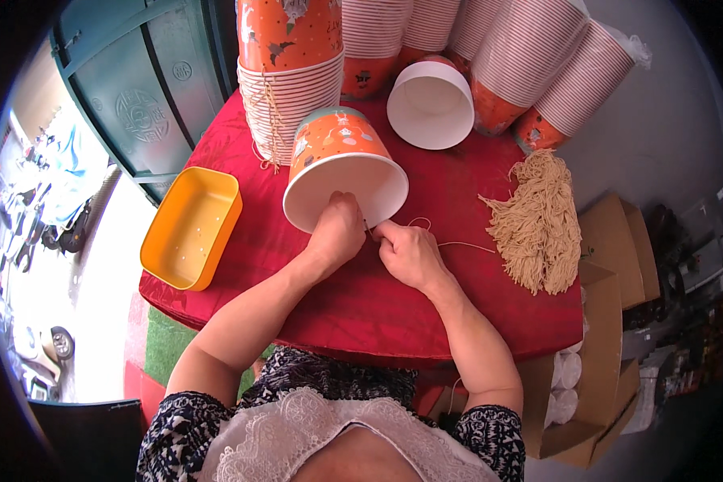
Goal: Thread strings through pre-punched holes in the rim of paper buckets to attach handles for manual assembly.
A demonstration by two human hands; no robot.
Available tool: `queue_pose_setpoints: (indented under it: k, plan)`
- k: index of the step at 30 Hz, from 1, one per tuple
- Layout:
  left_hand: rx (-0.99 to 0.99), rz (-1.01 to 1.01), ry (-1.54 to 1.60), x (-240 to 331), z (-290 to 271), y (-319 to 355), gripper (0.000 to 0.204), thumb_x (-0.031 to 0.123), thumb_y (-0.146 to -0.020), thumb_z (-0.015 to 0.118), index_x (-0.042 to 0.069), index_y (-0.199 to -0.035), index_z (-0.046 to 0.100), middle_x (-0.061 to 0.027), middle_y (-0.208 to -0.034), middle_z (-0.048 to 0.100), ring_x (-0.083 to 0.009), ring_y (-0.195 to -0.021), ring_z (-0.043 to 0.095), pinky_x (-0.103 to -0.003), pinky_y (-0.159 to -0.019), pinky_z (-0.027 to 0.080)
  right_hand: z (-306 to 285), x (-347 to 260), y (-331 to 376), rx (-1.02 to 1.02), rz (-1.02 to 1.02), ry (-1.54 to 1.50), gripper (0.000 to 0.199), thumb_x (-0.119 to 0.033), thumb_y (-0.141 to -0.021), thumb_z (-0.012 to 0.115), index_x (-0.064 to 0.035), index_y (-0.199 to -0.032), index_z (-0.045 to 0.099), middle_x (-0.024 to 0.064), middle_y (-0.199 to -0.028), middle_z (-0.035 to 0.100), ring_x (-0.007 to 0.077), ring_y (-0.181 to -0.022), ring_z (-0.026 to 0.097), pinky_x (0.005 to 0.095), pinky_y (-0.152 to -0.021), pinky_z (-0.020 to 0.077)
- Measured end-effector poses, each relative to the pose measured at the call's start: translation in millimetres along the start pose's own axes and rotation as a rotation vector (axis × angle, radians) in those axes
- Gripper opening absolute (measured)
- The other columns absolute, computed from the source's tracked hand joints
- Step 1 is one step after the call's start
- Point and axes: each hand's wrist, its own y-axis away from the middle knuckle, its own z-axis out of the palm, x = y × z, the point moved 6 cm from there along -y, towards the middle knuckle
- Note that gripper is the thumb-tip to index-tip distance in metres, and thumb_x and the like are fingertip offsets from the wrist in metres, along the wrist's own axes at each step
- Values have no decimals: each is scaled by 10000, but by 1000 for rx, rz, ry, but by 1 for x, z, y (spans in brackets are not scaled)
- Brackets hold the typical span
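Note:
An orange paper bucket (341,136) with printed figures lies tilted on the table, its white mouth toward me. My left hand (337,230) is closed, with its curled fingers just inside the mouth by the lower rim; what they hold is hidden. Just right of it, my right hand (410,253) pinches at the rim's edge. A small, thin, dark thing (367,226) shows between the two hands, too small to name. Thin beige cord (467,244) loops behind my right hand and trails right, toward a thick bundle of cords (538,221).
A yellow plastic tub (191,229) holding small white bits stands at the left of the red-covered table (361,321). Stacked buckets (293,104) rise behind the work, some with cords hanging. Another bucket (431,104) lies on its side. Cardboard boxes (598,345) stand at the right.

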Motion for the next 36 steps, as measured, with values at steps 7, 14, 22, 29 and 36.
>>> queue_pose_setpoints:
  k: [7, 14, 22, 29, 36]
  plan:
    - [-52, 54, -94, 5, 1, -2, 163, -9, -746, 594, -104, -878, 582, -316, -901, 597, -445, -783, 638, -467, -717, 538, -2, -5, 0, -6, -55, -6, 96, -32, -782, 553, -6, -847, 618, 215, -719, 653, 380, -689, 662, 486, -622, 517]
    - [-52, 40, -97, 7, 2, -1, 177, 0, -731, 610, -107, -872, 598, -318, -904, 606, -447, -799, 642, -463, -724, 545, -1, -4, 0, -74, -36, 7, 127, -15, -800, 524, -9, -825, 649, 191, -769, 672, 369, -721, 668, 451, -650, 530]
    - [-5, 35, 3, 4, -3, -4, 133, 31, -801, 575, -96, -824, 607, -325, -859, 612, -464, -808, 631, -490, -700, 525, -6, 2, 1, -40, 56, -125, 151, -80, -804, 545, -8, -871, 660, 219, -777, 665, 395, -754, 661, 490, -682, 522]
    - [24, 67, 12, 1, -1, -1, 128, 34, -817, 561, -83, -813, 611, -324, -850, 615, -459, -789, 633, -487, -689, 524, -4, -7, 1, -76, 31, -50, 131, -99, -829, 553, -9, -837, 648, 221, -754, 656, 403, -719, 653, 491, -658, 520]
    - [-8, 92, -119, 5, 3, -2, 161, 88, -856, 545, -60, -817, 596, -293, -844, 615, -463, -814, 617, -496, -712, 495, -8, -4, 0, -45, -50, -27, 131, -101, -829, 560, -4, -793, 641, 225, -715, 639, 406, -685, 646, 489, -624, 511]
